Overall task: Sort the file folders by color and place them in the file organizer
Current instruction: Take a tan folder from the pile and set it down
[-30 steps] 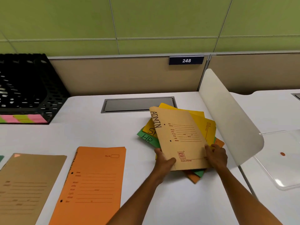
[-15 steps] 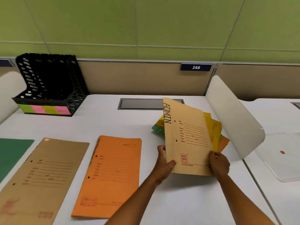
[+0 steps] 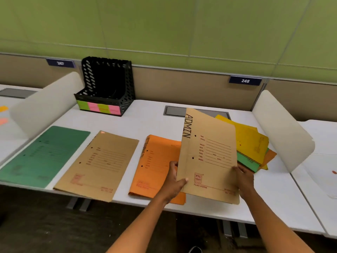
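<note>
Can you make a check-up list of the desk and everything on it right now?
Surface: white desk, mostly bare at the back.
Job's things: ADMIN folder lifted; green folder, brown folder and orange folder lying flat; mixed pile; black organizer, slots look empty.
Clutter: nothing seen.
Grippers: left hand and right hand hold the ADMIN folder.
Cables: nothing seen.
Surroundings: white dividers, green wall.

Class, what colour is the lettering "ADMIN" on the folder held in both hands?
Black, handwritten along the spine edge of the tan paper folder, seen in the head view.
</note>
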The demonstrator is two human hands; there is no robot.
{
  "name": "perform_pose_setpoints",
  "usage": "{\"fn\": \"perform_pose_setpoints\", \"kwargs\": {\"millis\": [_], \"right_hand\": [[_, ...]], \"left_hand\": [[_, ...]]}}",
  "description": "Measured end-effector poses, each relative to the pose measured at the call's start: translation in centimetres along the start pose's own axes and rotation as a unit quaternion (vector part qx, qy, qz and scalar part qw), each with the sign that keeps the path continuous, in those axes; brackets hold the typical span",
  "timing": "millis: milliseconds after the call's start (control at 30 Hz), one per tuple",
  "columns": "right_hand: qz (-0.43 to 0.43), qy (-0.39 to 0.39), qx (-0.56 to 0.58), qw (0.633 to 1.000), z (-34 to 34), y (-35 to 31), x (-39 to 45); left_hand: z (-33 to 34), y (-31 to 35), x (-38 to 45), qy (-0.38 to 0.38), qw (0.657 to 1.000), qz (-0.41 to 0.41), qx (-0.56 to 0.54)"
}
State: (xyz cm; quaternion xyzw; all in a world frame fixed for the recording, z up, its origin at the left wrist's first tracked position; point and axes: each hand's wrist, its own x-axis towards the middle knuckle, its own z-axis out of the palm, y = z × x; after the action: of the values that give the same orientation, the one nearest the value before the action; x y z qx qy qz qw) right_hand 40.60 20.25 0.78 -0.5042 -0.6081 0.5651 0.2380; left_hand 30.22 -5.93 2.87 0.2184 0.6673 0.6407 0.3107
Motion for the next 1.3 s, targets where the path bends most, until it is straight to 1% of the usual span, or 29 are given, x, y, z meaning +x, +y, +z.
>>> {"fn": "perform_pose_setpoints", "kwargs": {"millis": [167,267,433,533,633,767,967,1167,1300], "right_hand": [[0.023,-0.059,0.037,0.997,3.2,0.4,-3.7],[0.011,-0.088,0.025,0.996,5.6,0.5,-6.0],[0.022,-0.123,-0.020,0.992,9.3,1.4,-9.0],[0.016,-0.145,-0.039,0.989,11.7,1.1,-10.5],[0.008,-0.176,-0.055,0.983,14.5,0.5,-11.8],[0.002,-0.208,-0.059,0.976,17.9,0.0,-13.1],[-0.006,-0.226,-0.052,0.973,23.2,-0.1,-12.7],[0.002,-0.208,-0.007,0.978,28.0,-2.1,-11.3],[0.010,-0.189,0.007,0.982,30.8,-2.9,-10.6]], "left_hand": [[-4.5,-0.6,-4.7,0.031,0.999,-0.010,0.038],[-6.8,-0.6,-7.2,0.054,0.997,-0.022,0.055],[-10.4,-0.9,-10.4,0.069,0.993,-0.044,0.087],[-12.2,-1.3,-11.6,0.078,0.993,-0.038,0.082],[-13.8,-1.1,-12.4,0.109,0.992,-0.028,0.052],[-15.8,-0.9,-12.4,0.148,0.988,-0.018,0.047],[-19.9,-1.2,-10.5,0.165,0.985,-0.020,0.044],[-24.7,-0.8,-7.2,0.174,0.984,-0.023,0.035],[-27.3,-0.6,-4.1,0.174,0.983,-0.045,0.024]]}}
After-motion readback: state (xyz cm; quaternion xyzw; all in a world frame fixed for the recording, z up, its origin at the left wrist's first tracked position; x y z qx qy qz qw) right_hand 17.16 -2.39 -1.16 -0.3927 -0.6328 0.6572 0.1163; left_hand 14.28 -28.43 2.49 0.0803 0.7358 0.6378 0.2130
